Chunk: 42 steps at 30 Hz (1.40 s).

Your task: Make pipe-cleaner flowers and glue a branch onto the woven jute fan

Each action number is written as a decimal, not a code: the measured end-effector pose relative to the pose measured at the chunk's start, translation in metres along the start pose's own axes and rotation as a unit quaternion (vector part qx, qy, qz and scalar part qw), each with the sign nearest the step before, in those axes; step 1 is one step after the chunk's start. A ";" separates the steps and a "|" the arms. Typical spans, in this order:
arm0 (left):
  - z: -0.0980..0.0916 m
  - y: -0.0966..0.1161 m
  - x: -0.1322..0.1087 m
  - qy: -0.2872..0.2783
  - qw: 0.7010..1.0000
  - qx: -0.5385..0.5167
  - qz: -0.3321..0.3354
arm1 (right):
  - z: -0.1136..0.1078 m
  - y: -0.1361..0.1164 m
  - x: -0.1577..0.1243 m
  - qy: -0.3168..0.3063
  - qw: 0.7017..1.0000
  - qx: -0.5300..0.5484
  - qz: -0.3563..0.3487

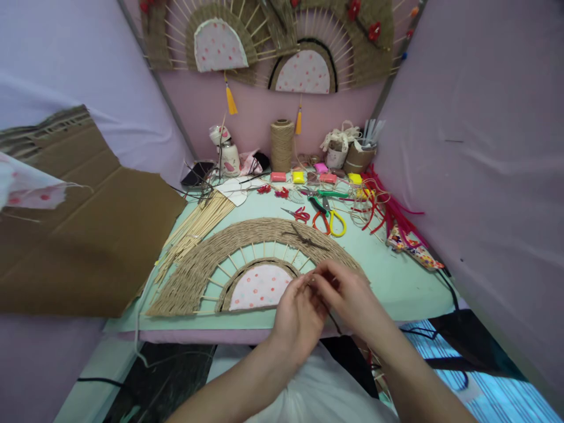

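Observation:
My left hand and my right hand meet just above the front edge of the table, fingertips together. Both are closed around a thin dark brown strand, whose loose end hangs below the right hand. The part between the fingertips is mostly hidden. Behind the hands lies a half-round woven twine fan with thin stick ribs and a white, red-dotted cloth centre. A dark twig-like branch rests on its upper right band, apart from my hands.
Thin sticks lie left of the fan, beside a large cardboard sheet. Beyond it are small scissors, yellow-and-red-handled scissors and green-handled pliers. A twine spool and red pipe cleaners stand further back and right.

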<state>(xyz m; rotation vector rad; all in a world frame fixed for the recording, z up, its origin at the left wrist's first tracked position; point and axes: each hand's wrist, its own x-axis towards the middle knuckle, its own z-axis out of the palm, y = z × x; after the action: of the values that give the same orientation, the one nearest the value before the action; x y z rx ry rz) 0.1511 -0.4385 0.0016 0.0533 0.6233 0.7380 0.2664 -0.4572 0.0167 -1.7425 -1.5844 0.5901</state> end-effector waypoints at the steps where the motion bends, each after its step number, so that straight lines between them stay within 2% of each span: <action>1: -0.001 0.001 0.000 0.008 1.000 0.001 -0.008 | -0.005 0.003 0.006 0.009 1.000 0.011 0.010; 4: -0.004 0.003 -0.003 -0.003 0.999 0.022 -0.027 | -0.019 0.012 0.033 0.056 0.998 0.038 0.005; 9: -0.011 -0.003 -0.010 -0.075 0.991 0.094 -0.059 | -0.033 0.019 0.090 0.021 1.000 -0.020 -0.008; 13: -0.019 -0.014 -0.014 -0.094 0.973 0.169 -0.126 | -0.024 0.023 0.130 -0.013 0.999 -0.031 0.020; 18: -0.023 -0.018 -0.017 -0.089 0.957 0.227 -0.156 | -0.001 0.032 0.160 -0.052 0.995 -0.061 0.058; 24: -0.027 -0.013 -0.017 -0.086 0.957 0.234 -0.149 | 0.014 0.037 0.167 -0.056 0.988 -0.117 0.082; 35: -0.030 -0.017 -0.016 -0.087 0.957 0.230 -0.156 | 0.016 0.035 0.162 -0.049 0.984 -0.148 0.087; 42: -0.035 -0.020 -0.015 -0.096 0.957 0.227 -0.154 | 0.019 0.034 0.168 -0.037 0.990 -0.135 0.028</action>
<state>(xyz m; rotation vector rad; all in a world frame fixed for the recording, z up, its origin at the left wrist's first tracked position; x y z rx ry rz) 0.1359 -0.4686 -0.0244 0.4368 0.5878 0.2720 0.3000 -0.2891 -0.0010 -1.9877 -1.7374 0.4897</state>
